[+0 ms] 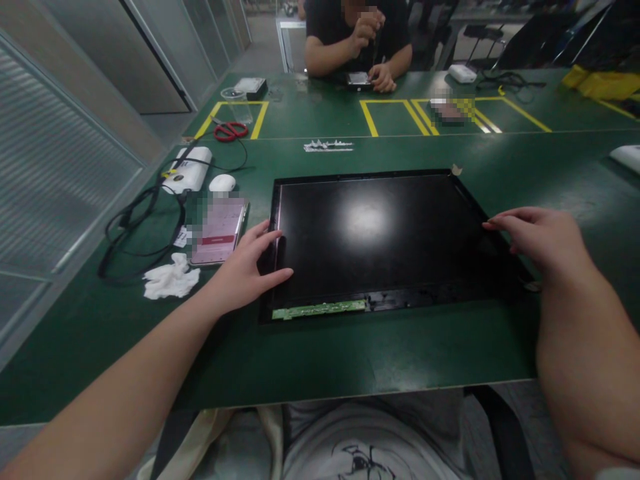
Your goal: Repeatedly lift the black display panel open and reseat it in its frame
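Observation:
A black flat screen panel [370,233] lies face up on the green table [350,360], with a thin green circuit strip [320,309] along its near edge. My left hand [247,263] rests on the panel's left edge, fingers stretched out and apart, thumb on the frame. My right hand [537,240] lies flat on the panel's right edge, fingers extended toward the screen. Neither hand grips anything.
Left of the panel lie a phone [217,233], a crumpled white tissue [170,280], a black cable loop [135,233], a white mouse [222,183] and red scissors [230,131]. Across the table another person [357,40] handles a small device [359,81]. Yellow tape marks boxes at the far side.

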{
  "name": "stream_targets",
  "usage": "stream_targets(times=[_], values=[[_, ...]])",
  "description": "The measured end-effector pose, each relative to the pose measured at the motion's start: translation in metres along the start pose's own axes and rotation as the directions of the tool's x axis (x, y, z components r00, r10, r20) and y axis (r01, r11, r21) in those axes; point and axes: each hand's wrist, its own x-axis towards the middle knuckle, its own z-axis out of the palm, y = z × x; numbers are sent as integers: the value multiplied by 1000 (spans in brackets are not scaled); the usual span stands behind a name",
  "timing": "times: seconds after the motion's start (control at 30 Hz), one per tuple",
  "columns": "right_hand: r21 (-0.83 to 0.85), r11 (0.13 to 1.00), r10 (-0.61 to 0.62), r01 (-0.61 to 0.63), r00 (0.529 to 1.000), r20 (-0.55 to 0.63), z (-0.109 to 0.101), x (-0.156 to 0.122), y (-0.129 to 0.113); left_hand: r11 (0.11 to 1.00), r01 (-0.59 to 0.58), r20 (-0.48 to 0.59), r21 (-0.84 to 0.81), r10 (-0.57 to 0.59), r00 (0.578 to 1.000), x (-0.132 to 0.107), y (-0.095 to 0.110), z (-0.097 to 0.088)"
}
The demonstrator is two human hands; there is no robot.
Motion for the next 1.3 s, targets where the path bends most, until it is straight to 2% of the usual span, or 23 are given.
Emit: stream_targets(times=[0.23,0.57,1.3], values=[[99,995,-20,21,1000,-4,4,3,6,1000,0,7,23,-1,1000,0,-1,0],[245,969,-51,37,997,53,13,9,10,1000,-16,13,17,16,1000,0,-5,-1],[231,973,-22,7,998,61,14,8,4,1000,-7,7,-5,8,1000,0,-8,0]])
